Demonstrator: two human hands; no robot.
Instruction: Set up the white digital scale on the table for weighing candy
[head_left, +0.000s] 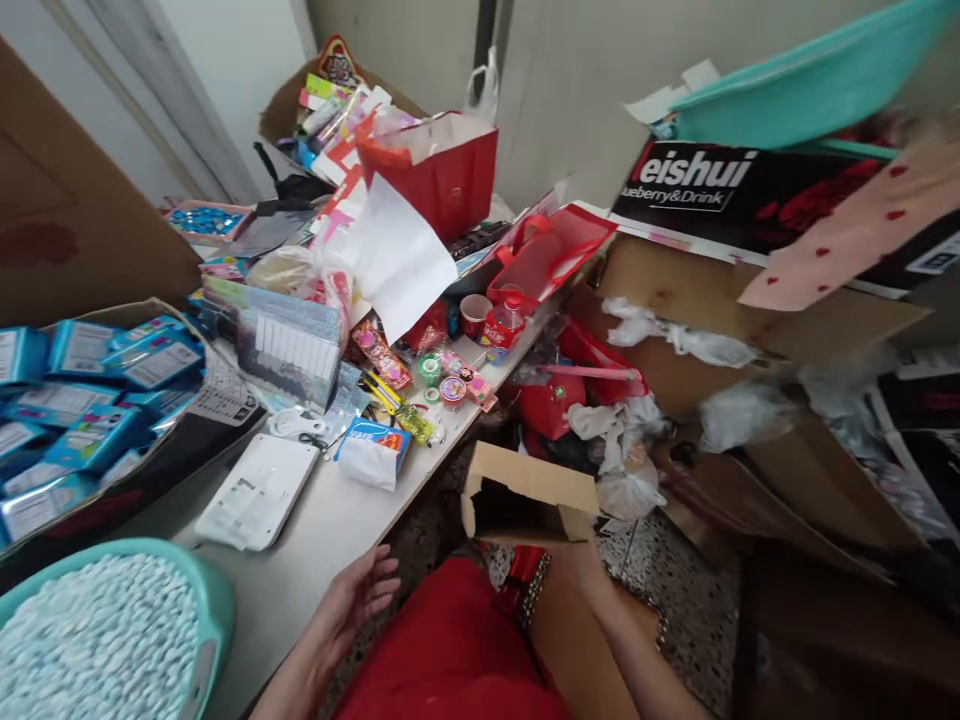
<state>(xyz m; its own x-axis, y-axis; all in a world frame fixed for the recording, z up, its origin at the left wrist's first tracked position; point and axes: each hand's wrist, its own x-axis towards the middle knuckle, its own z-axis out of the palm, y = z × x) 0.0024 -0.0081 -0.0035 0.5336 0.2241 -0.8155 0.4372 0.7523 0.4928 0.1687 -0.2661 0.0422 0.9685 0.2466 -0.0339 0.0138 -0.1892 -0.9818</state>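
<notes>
My left hand (361,595) is at the table's front edge, its fingers apart and holding nothing. A small brown cardboard box (536,470) is over the floor in front of my lap, its dark open side facing me. My right hand (581,565) holds this box from below at its right end; the fingers are hidden behind it. Nearest to my left hand on the table are a white flat device like a scale (259,490) and a blue packet (371,450) with white paper on it.
A teal basin (217,610) of pale pieces stands at the left, below a carton of blue boxes (97,430). Candies, a yellow cutter (382,392), tape and a red bag (454,170) crowd the table. Cartons and plastic bags (626,450) fill the right side.
</notes>
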